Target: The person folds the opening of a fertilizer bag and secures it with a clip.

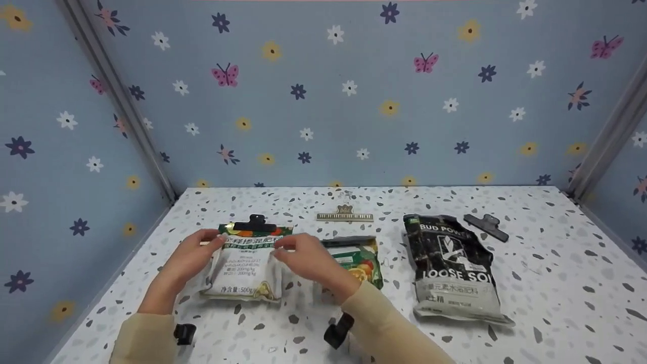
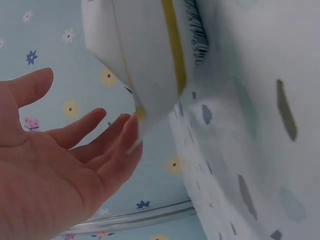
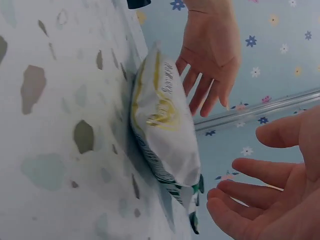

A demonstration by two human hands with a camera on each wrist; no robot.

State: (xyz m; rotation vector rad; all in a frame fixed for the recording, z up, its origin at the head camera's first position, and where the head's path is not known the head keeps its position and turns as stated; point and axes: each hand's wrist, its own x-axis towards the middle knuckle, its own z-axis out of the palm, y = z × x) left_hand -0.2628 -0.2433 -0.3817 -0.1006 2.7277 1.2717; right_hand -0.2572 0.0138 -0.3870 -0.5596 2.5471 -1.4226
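Pale blue wall panels (image 1: pixel 323 116) printed with flowers and butterflies, enclosing a white desk (image 1: pixel 561 263) speckled grey. On its left part, a plump white plastic fertiliser bag (image 1: pixel 242 275) with green lettering bands lies flat, a wide black clip (image 1: pixel 255 225) across its colourful top edge. Both grips released: left grip (image 1: pixel 187 258) at the bag's upper left side, right grip (image 1: pixel 306 255) at the upper right, fingers loosely extended, nothing pinched; whether the left fingertips touch the film, cannot tell. Main risk, I judge: the clip. How deep it bites is not shown; if it caught only a thin strip of the fold, a tug on the bag could pop it off and let the mouth loosen. Slick film with shifting contents might also slide through fingers this relaxed if lifted by its sides. Second risk: the right forearm in its beige sleeve (image 1: pixel 389 323) reaches over near a green, fruit-printed pouch (image 1: pixel 364 273); a low sweep could drag it askew. The black-and-grey soil bag (image 1: pixel 450 275) and the loose black clip (image 1: pixel 487 227) beside its top stand well apart, little exposed.
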